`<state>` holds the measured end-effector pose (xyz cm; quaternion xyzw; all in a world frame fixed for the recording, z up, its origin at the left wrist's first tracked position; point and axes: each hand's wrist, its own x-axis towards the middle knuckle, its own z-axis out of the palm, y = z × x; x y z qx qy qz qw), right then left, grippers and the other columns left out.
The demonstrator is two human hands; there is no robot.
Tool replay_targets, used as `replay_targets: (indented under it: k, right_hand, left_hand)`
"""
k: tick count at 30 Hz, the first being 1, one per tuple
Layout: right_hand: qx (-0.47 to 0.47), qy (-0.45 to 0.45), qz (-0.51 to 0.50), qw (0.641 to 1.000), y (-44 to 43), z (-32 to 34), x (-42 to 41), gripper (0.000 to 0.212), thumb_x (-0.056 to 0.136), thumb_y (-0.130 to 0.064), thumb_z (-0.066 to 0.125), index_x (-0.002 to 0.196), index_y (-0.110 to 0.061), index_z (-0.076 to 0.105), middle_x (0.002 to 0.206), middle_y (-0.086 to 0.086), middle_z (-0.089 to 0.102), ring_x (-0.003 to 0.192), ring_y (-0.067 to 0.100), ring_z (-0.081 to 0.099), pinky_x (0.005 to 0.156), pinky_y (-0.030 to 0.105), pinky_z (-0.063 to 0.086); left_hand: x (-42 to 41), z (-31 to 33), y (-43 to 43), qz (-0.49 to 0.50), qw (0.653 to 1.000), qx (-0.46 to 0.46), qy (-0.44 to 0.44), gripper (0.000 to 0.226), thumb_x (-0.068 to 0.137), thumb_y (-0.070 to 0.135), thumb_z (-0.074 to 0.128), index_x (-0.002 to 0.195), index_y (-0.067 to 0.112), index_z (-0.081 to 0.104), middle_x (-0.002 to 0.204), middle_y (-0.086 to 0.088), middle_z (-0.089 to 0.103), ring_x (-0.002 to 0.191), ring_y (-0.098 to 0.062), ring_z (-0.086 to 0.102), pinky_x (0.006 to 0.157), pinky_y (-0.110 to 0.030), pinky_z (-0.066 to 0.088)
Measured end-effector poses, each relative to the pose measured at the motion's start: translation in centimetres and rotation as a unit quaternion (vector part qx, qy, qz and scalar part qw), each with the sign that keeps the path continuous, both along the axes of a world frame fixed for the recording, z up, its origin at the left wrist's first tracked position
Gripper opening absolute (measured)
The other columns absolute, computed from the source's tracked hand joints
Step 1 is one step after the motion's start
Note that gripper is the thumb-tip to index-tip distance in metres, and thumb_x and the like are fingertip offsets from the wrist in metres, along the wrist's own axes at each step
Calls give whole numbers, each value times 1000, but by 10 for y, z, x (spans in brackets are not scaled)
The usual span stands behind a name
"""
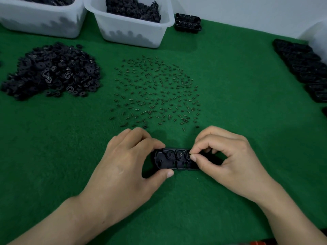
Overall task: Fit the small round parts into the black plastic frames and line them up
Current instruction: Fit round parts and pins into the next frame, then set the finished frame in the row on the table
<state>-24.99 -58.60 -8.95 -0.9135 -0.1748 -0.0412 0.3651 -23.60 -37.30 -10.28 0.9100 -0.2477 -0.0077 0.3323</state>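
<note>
- A white translucent plastic bin (40, 23) stands at 11 o'clock with dark parts inside.
- Just in front of it, at 10 o'clock, a heap of flat round black discs (53, 71) with centre holes lies on the green felt table cover (238, 96).
- A second white plastic bin (131, 30), also filled with black pieces, stands at 12 o'clock.
- Small dark coil springs (155, 91) are scattered one by one across the middle of the felt.
- The left hand (127, 167) grips the left end of the oblong black plastic frame (174, 159), with its thumb on the near edge and its forefinger on the far edge.
- The frame lies flat on the felt at 6 o'clock. It has rounded ends and keyhole-shaped slots along its near edge. Two round black parts (180, 155) sit side by side in wells along its far edge.
- The right hand (230, 160) has its thumb and forefinger tips pressed together over the frame's rightmost well, and its other fingers are curled round that end. Whether the tips hold a small piece cannot be told.
- Two stacked black frames (188, 23) stand at 1 o'clock, just beside the second bin.
- A long row of black frames (304, 68) runs along the felt at 2 to 3 o'clock.
</note>
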Motion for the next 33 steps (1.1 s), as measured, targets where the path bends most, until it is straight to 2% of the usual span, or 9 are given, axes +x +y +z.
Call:
replay_targets:
  k: [4,8,11,16,19,23,28,31,33]
  right_hand:
    - [28,30,-15,999,-4,3,0,11,73,-9,68,79,-18,66,77,-8,61,69,12,55,60,24,44]
    - [59,35,6,998,-4,3,-1,19,74,3,59,78,-11,71,80,-2,62,69,14,58,61,23,45]
    - [53,34,3,998,-4,2,-1,24,74,4,56,78,-12,73,81,-1,62,71,15,59,61,30,48]
    - [66,43,-11,997,-11,4,-1,13,75,-3,61,80,-13,68,81,-1,63,71,17,57,61,33,46]
    - [30,67,23,997,-10,5,-3,10,71,-22,72,76,-17,65,87,-5,61,77,15,57,65,22,43]
    - [0,80,33,996,-11,6,-7,17,67,-22,79,75,-20,64,93,-10,57,84,10,57,73,11,39]
    - [-14,23,18,999,-11,10,-3,10,72,-18,75,77,-18,67,94,-6,59,85,9,57,74,15,43]
    - [-32,-39,-12,999,-17,17,12,7,75,-17,74,80,-16,69,95,-4,60,89,7,58,80,19,46]
    - [-45,-72,-45,995,-23,21,31,6,76,-14,74,80,-15,70,95,-3,61,92,6,57,84,21,45]
  left_hand:
    - [0,0,0,-1,1000,0,-2,44,72,57,50,98,24,64,87,14,49,83,-8,49,79,-26,41]
    - [0,0,0,-2,1000,2,-1,44,72,58,50,98,25,64,88,14,49,83,-8,48,80,-25,41]
    - [0,0,0,-3,1000,4,0,43,71,57,52,98,25,64,87,15,49,83,-7,47,79,-24,40]
    - [-1,0,0,-2,1000,6,-1,39,71,52,63,98,24,64,87,14,49,83,-7,47,79,-24,40]
    - [-1,1,-1,0,1000,8,0,40,73,53,63,98,22,65,87,12,50,83,-8,48,79,-25,40]
    - [-1,5,-1,-2,1000,-11,10,43,72,54,65,98,20,67,86,11,52,81,-8,49,77,-24,40]
    - [6,20,-2,17,999,-38,36,59,64,55,54,112,23,64,87,18,54,81,-1,51,70,-11,42]
    - [25,30,-8,36,993,-91,67,54,68,38,70,120,28,57,88,20,58,85,1,54,76,-8,43]
    - [45,34,-15,41,984,-140,103,48,75,24,69,120,28,55,95,19,60,88,4,57,78,-11,48]
